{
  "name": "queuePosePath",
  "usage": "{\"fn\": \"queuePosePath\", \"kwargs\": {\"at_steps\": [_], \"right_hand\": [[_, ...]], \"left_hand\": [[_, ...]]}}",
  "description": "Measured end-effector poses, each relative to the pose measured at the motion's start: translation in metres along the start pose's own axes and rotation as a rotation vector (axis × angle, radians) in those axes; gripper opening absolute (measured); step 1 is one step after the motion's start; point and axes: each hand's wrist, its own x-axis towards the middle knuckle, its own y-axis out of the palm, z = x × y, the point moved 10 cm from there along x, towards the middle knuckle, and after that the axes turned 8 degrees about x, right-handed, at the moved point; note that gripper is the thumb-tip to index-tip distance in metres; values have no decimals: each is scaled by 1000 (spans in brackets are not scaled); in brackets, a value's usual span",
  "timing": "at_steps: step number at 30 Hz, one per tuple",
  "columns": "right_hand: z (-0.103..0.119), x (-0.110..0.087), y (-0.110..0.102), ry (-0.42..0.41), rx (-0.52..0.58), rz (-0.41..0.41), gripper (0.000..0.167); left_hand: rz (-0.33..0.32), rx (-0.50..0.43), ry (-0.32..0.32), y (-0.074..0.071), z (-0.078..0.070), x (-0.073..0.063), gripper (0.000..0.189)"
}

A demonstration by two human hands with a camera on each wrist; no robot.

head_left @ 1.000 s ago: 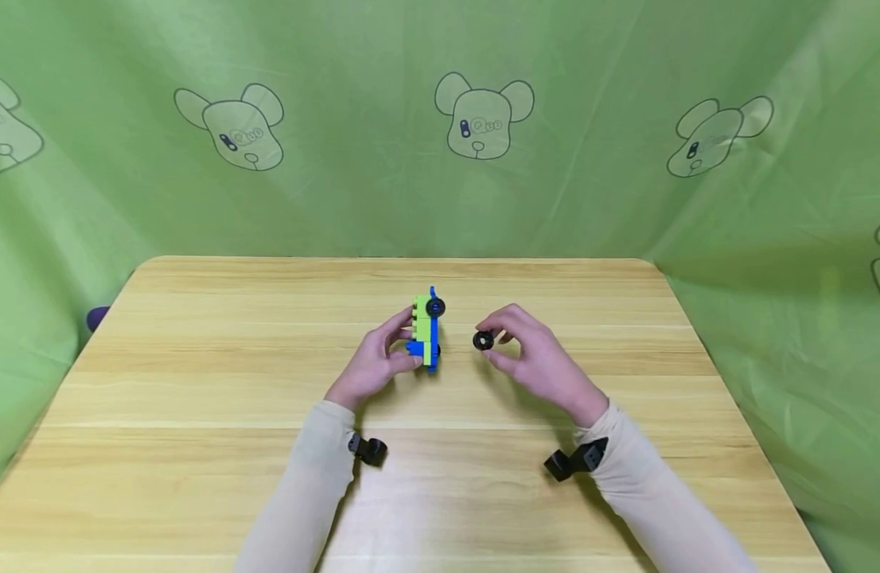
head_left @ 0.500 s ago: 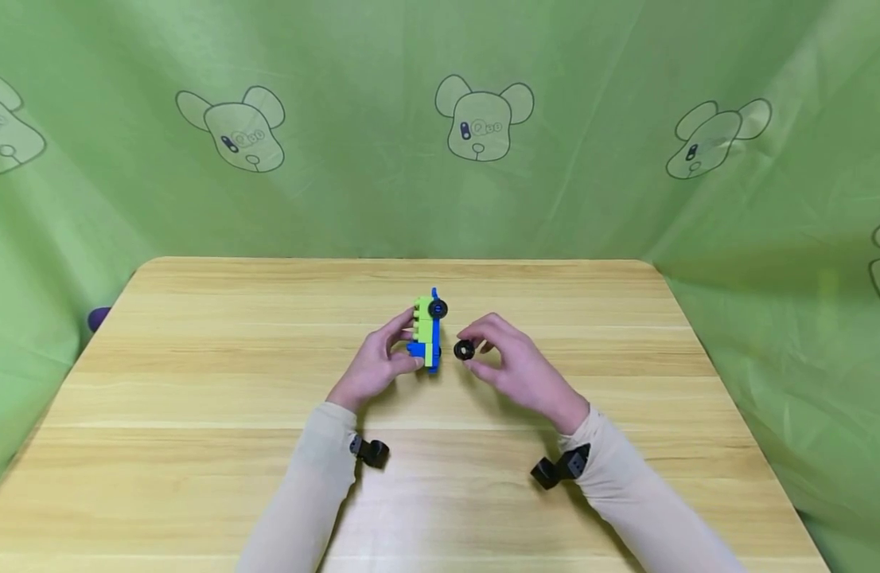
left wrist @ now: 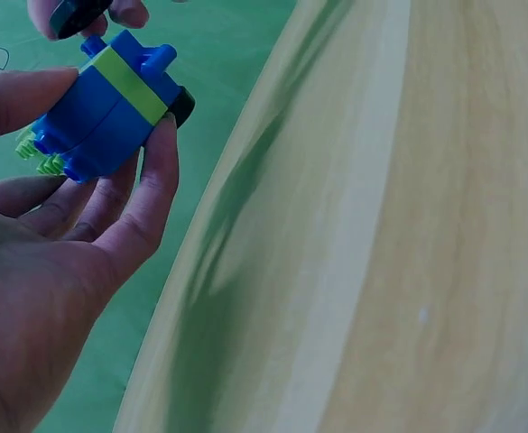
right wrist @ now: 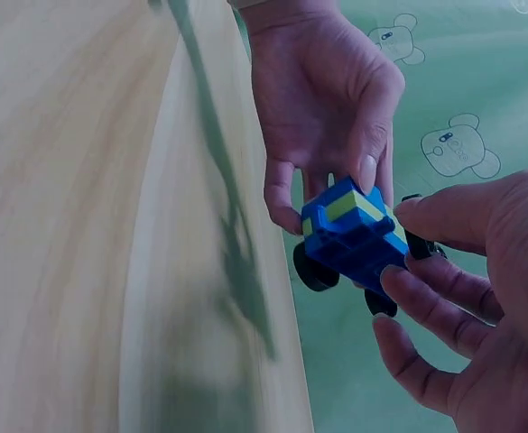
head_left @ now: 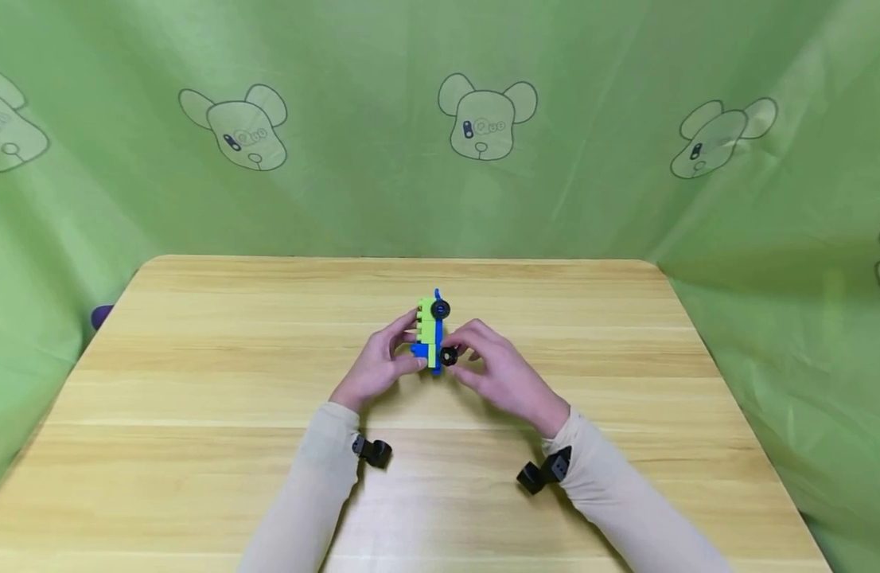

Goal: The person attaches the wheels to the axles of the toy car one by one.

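A toy car built of lime-green and blue blocks is held up by my left hand, thumb on one side and fingers on the other. Black wheels show on it, such as the far wheel in the head view. My right hand pinches a loose black wheel between thumb and fingers, right beside the car's near end. In the left wrist view this wheel is close to a blue peg on the car's side. Whether wheel and peg touch, I cannot tell.
Both hands are above a light wooden table with rounded far corners. Green curtains printed with bear heads hang behind it and at the sides. A purple thing shows past the left edge. Black cameras sit on both wrists.
My right hand has brought the pinched wheel leftward and slightly nearer to me, from a gap away to right beside the car. The left hand and car have hardly moved.
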Motion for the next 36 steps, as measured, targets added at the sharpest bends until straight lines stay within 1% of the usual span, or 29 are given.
{"fn": "queuePosePath", "kwargs": {"at_steps": [8, 13, 14, 17, 20, 21, 25, 28, 34, 36], "right_hand": [[1, 2, 5, -1, -32, -3, 38], [0, 3, 5, 5, -42, -6, 37], [0, 3, 5, 5, -41, -6, 37], [-1, 4, 6, 8, -42, -8, 38], [-4, 4, 7, 30, -26, -4, 38], [-5, 4, 8, 40, -20, -1, 39], [-9, 4, 10, 80, 7, 14, 40], [-10, 4, 10, 83, 24, 19, 39], [-7, 7, 12, 63, 65, 17, 36], [-7, 7, 13, 57, 75, 19, 35]], "left_hand": [[-1, 0, -21, 2, 1, 0, 82], [-3, -10, -21, 1, 0, 0, 81], [0, -11, -28, 1, -3, -1, 81], [-3, -7, -26, 2, -3, -1, 80], [2, -15, -22, 2, -3, -1, 80], [0, -20, -13, 2, 0, 0, 79], [13, -40, -5, 4, 0, 0, 78], [15, -44, -5, 3, -4, -2, 75], [8, -12, 2, 4, -23, -7, 76], [8, -15, -7, 5, -27, -7, 77]]}}
